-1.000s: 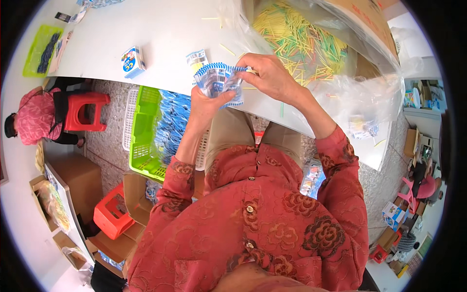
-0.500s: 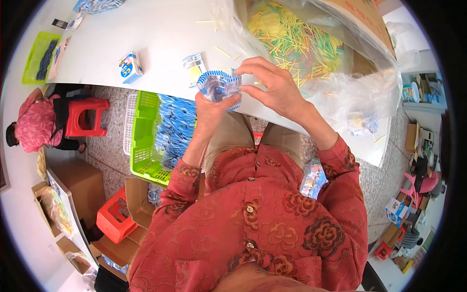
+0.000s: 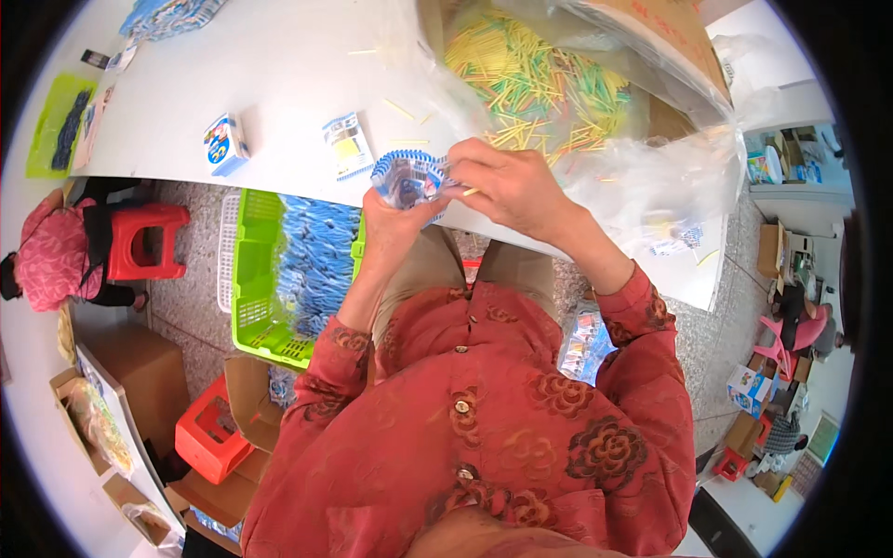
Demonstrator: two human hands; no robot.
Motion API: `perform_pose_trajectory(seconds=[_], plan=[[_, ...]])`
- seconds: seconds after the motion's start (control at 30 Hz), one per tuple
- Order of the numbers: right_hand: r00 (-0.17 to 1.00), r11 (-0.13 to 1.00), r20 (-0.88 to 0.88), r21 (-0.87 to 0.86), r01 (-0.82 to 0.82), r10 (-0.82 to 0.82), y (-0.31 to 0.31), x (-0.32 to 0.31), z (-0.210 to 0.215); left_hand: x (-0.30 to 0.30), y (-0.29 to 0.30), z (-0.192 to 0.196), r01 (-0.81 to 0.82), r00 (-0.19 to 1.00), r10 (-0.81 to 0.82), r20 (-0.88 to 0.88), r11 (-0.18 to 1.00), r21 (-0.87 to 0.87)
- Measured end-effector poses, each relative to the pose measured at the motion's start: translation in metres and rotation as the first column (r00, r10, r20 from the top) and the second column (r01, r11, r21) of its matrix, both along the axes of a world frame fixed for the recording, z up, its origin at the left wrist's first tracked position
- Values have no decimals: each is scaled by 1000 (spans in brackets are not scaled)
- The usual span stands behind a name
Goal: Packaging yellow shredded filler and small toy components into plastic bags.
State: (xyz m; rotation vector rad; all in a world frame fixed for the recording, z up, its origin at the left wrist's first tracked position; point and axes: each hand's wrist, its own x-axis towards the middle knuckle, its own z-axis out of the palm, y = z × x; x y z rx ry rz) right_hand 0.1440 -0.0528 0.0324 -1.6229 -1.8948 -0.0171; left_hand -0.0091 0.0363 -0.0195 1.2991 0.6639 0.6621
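My left hand [image 3: 393, 223] is closed around a small clear plastic bag [image 3: 409, 179] with a blue-and-white striped rim. The bag's mouth gapes upward, and what lies inside is hard to make out. At its right edge, the fingers of my right hand [image 3: 516, 191] are pinched together on the plastic. A short yellow stick [image 3: 471, 192] shows against those fingers; whether they grip it I cannot tell. Just beyond the bag, a flat printed packet [image 3: 348, 147] lies on the white table [image 3: 288, 56]. Farther left stands a small blue-and-white box [image 3: 225, 146].
A plastic-lined carton holds a heap of yellow, green and orange sticks [image 3: 530, 79] at the far right. Below the table's left edge, a green crate [image 3: 256, 316] holds many blue packets [image 3: 318, 260]. Red stools [image 3: 149, 244] and a seated person [image 3: 60, 246] are at left.
My right hand has come down and its fingers have closed at the bag's right edge; before, they were spread wider. The surroundings have shifted slightly left in view.
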Motion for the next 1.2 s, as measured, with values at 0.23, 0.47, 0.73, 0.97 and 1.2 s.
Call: perform_pose_trajectory(seconds=[0.23,0.47,0.73,0.97,1.2], plan=[[986,995,-165,-97,-29,13,1,-2,3,3,-3,-1,56,998,-55,19,998,-42],[729,942,-599,-165,292,-331,14,90,-39,-2,3,-7,-41,987,58,150,993,-111],[788,766,-86,-321,557,-609,-20,162,-102,-6,7,-8,-32,991,53,126,986,-163],[703,700,-62,-188,689,-709,-19,220,-114,-1,7,-8,11,990,16,140,982,-186],[647,602,68,-305,738,-759,17,242,-119,-1,4,-8,16,992,7,123,984,-180]])
